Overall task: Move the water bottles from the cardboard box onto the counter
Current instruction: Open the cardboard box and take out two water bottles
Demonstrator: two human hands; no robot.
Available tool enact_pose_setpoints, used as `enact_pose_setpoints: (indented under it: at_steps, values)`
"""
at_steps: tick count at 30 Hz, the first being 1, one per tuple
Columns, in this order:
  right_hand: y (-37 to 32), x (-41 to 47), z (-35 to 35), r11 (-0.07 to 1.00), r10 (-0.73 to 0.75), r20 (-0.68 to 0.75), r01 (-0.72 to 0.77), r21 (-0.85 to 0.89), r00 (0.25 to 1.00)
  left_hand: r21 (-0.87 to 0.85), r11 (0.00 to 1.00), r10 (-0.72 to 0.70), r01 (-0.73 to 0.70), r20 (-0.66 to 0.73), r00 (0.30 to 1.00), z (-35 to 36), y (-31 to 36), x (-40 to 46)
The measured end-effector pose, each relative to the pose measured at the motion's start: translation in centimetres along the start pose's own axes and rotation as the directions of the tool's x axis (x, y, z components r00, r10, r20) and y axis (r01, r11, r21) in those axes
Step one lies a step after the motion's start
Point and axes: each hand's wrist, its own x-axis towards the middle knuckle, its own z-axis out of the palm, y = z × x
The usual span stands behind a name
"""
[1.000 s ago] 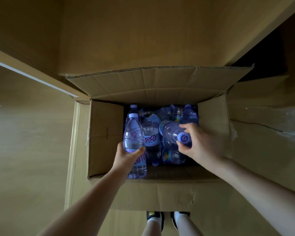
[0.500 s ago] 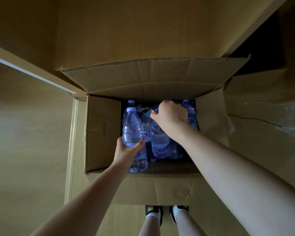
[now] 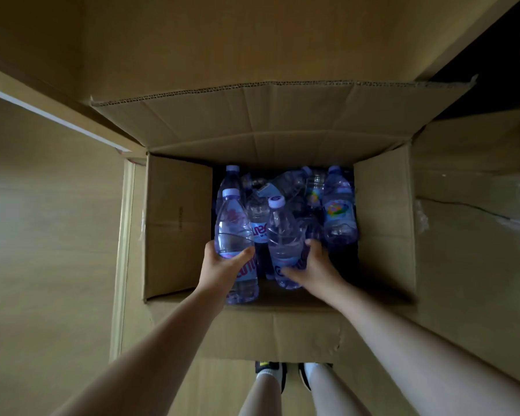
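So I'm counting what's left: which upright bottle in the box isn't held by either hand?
The clear plastic bottle with the multicoloured label, standing by the cardboard box's right wall; no hand touches it.

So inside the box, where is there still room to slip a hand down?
Dark gap between right hand and the cardboard box's right wall, below the colourful-label bottle. Crowded: the far middle, loose bottles piled.
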Motion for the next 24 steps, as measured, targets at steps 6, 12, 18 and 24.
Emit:
enact_pose_setpoints:
  at_steps: [6, 12, 18, 24]
  values:
    - [-1.6, 1.0, 2.8, 0.978, 0.203, -0.121, -0.207, -0.018, 0.972, 0.049, 0.998, 0.035, -0.036, 0.02, 0.999, 1.1, -0.1, 0.2]
    - [-2.3, 1.1, 2.7, 0.97, 0.213, -0.162, -0.189, 0.153, 0.964, 0.1, 0.994, 0.046, -0.048, 0.018, 0.999, 1.0, -0.2, -0.1]
    - [-3.1, -0.2, -0.9, 0.963, 0.155, -0.101, -0.127, 0.239, 0.983, 0.108, 0.991, 0.077, -0.075, -0.015, 0.997, -0.3, 0.8, -1.9]
    - [-7.7, -4.9, -3.5, 0.969, 0.038, -0.109, -0.01, 0.249, 0.993, 0.103, 0.985, 0.142, -0.136, -0.059, 0.988, -2.1, 3.5, -5.6]
